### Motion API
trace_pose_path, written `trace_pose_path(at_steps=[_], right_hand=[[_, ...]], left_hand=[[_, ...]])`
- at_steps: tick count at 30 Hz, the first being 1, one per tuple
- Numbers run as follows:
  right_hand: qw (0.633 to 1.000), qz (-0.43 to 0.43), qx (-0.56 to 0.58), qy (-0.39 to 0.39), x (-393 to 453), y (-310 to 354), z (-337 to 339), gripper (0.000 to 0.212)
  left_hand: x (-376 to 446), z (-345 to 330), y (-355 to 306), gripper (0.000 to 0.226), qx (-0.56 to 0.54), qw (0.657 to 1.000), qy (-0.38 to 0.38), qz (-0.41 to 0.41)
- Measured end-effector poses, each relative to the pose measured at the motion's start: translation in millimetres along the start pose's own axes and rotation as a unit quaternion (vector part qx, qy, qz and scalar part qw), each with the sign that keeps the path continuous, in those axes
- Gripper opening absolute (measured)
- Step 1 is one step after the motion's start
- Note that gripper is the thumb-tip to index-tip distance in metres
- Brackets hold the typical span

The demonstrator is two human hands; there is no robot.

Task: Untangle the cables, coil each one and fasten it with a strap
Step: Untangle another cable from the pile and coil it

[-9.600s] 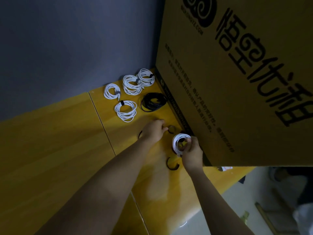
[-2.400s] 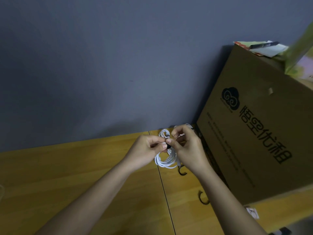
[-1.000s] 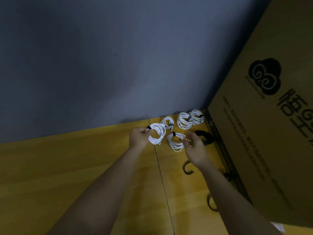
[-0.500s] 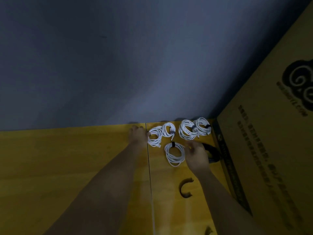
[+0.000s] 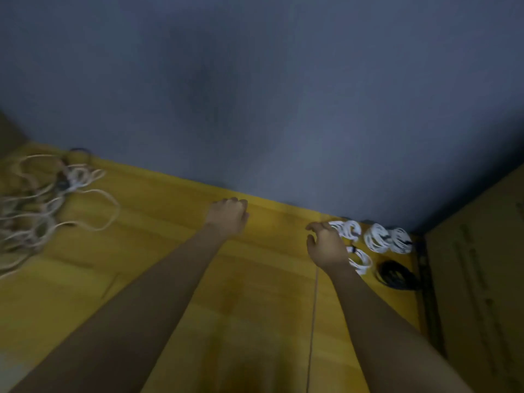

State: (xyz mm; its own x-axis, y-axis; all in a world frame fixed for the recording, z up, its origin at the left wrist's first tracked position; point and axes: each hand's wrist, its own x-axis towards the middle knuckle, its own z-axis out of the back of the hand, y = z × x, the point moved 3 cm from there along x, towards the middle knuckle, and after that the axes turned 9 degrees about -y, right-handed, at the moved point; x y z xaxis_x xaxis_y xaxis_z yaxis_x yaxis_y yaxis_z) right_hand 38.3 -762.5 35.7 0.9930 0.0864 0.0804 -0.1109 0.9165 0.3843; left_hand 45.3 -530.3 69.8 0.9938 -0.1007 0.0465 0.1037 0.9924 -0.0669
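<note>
Over the yellow worktop [image 5: 255,293] both hands hold nothing: left hand [image 5: 228,217] with fingers loosely curled, right hand [image 5: 327,246] with fingers relaxed, just beside the coiled white cables [image 5: 377,241] at far right. Near them lies a black coil [image 5: 395,275]. Tangled cables [image 5: 42,205] sprawl far left.

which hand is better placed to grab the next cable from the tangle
Probably the left. The left hand hangs over bare table, empty, on the side of the tangle at the far left. The right hand sits by the coils at the far right, further from the tangle.
</note>
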Motion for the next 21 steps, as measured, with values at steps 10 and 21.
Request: trace_pose_path(at_steps=[10, 21], right_hand=[[0.981, 0.176, 0.017, 0.087, -33, 251, -92, 0.031], [0.964, 0.208, 0.036, 0.162, -88, 490, -233, 0.029]], left_hand=[[-181, 47, 249, 0.027, 0.000, 0.967, -0.007, 0.257], [-346, 31, 498, 0.024, 0.007, 0.935, 0.029, 0.353]])
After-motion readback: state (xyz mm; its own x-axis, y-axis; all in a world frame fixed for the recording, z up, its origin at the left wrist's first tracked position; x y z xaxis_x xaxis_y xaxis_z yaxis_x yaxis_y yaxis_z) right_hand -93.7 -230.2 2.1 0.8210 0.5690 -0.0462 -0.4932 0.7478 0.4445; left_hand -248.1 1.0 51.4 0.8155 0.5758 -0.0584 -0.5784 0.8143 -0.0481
